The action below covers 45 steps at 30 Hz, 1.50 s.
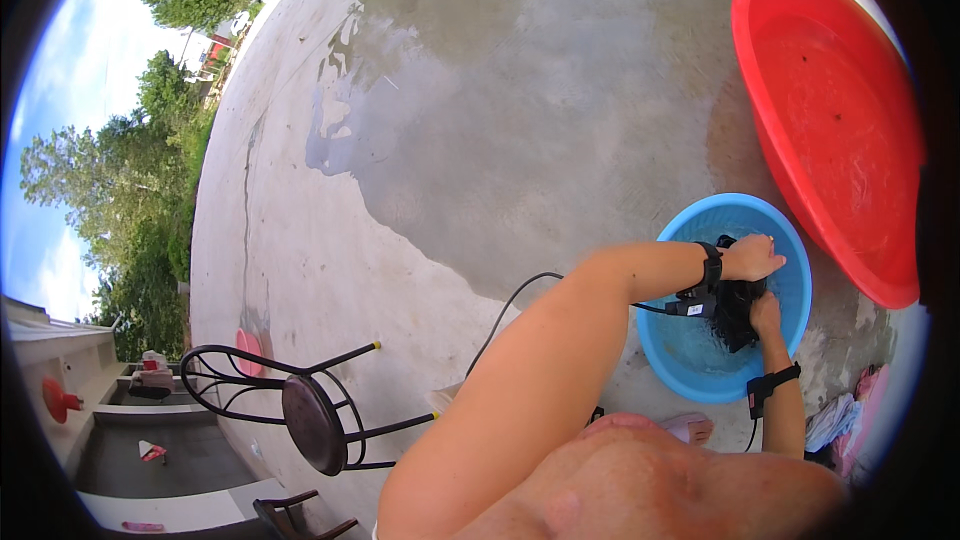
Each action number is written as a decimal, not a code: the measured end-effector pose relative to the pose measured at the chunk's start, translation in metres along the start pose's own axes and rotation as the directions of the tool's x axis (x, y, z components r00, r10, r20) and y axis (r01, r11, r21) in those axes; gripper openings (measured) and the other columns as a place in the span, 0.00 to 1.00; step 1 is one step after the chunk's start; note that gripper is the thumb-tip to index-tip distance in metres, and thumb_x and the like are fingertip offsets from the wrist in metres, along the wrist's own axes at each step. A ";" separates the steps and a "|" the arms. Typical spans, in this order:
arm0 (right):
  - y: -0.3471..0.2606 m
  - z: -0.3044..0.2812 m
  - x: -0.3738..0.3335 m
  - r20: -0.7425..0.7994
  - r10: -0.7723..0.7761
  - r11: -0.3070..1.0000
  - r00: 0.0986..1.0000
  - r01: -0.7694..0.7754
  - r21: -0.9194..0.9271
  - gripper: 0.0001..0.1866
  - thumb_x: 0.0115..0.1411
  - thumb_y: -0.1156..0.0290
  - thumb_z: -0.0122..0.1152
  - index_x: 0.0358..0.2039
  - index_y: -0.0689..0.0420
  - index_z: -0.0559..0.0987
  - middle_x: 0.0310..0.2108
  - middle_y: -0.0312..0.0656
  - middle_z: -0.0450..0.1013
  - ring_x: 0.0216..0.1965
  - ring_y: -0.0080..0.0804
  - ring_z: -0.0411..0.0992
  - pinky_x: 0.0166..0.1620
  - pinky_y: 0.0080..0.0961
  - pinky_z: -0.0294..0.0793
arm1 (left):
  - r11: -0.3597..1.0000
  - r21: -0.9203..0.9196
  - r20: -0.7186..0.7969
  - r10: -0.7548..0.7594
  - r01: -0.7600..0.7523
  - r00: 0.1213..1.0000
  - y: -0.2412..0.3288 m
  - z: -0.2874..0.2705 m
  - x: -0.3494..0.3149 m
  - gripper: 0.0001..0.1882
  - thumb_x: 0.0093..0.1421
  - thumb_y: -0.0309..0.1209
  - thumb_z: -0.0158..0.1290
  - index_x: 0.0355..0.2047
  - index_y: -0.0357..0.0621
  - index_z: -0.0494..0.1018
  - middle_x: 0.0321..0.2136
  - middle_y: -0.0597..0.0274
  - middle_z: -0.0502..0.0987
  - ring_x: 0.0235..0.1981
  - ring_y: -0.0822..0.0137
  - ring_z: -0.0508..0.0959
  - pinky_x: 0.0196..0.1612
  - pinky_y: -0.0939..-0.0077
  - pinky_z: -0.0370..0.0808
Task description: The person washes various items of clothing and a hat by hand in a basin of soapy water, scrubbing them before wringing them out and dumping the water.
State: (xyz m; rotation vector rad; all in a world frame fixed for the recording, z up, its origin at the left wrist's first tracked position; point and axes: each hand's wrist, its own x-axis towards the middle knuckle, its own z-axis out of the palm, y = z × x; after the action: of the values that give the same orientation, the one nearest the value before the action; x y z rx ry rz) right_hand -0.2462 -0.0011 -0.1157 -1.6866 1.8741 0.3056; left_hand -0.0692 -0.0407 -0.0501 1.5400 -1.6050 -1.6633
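Observation:
A round blue basin [659,352] stands on the concrete with water in it. Dark, wet-looking black cloth [738,315] lies bunched in the basin, between my two hands. My left hand [755,258] is closed on the cloth's upper part, near the basin's far side. Lower down, my right hand [766,315] grips the same cloth with its fingers curled and partly hidden. Each wrist carries a black strap with a small device and a cable.
Beyond the basin, close on the right, is a large red tub [830,110] with water in it. Crumpled clothes [848,425] lie at the lower right. A dark metal chair [313,422] stands to the left. Wet concrete [530,110] stretches ahead.

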 end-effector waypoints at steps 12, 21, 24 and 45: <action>-0.031 0.007 -0.039 0.122 -0.276 0.880 0.953 0.302 -0.367 0.63 0.41 0.51 0.74 0.70 0.44 0.41 0.69 0.57 0.40 0.65 0.57 0.54 0.57 0.49 0.67 | 0.390 0.901 0.273 -0.167 -0.190 0.948 -0.049 0.010 -0.024 0.69 0.32 0.56 0.71 0.70 0.59 0.42 0.69 0.49 0.42 0.68 0.37 0.43 0.59 0.21 0.44; -0.028 0.010 -0.008 0.074 -0.216 0.925 0.974 0.228 -0.305 0.56 0.40 0.59 0.76 0.67 0.46 0.53 0.66 0.56 0.50 0.55 0.62 0.65 0.51 0.45 0.75 | 0.352 0.933 0.147 -0.182 -0.076 0.972 -0.063 0.029 0.007 0.54 0.44 0.46 0.67 0.68 0.58 0.50 0.69 0.51 0.44 0.66 0.39 0.50 0.56 0.25 0.54; -0.022 -0.005 0.004 -0.035 -0.236 0.972 0.971 0.235 -0.026 0.45 0.40 0.61 0.76 0.60 0.52 0.65 0.57 0.58 0.64 0.52 0.59 0.69 0.52 0.43 0.73 | 0.416 0.909 0.103 -0.174 -0.022 0.979 -0.050 -0.005 0.013 0.53 0.41 0.49 0.69 0.64 0.46 0.56 0.62 0.51 0.62 0.62 0.50 0.64 0.56 0.55 0.70; -0.021 0.003 -0.064 -0.003 -0.299 0.942 0.954 0.295 -0.161 0.42 0.55 0.51 0.62 0.67 0.38 0.53 0.66 0.50 0.49 0.62 0.60 0.53 0.50 0.64 0.67 | 0.484 0.867 0.256 -0.235 -0.116 0.938 -0.034 0.033 -0.017 0.63 0.42 0.57 0.66 0.67 0.39 0.43 0.63 0.39 0.55 0.57 0.43 0.69 0.56 0.60 0.71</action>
State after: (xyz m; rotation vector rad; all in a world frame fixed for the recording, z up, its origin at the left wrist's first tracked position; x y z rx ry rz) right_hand -0.2241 0.0501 -0.0776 -2.0594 1.6169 0.3160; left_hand -0.0772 -0.0011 -0.0798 1.7595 -2.9576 -1.1598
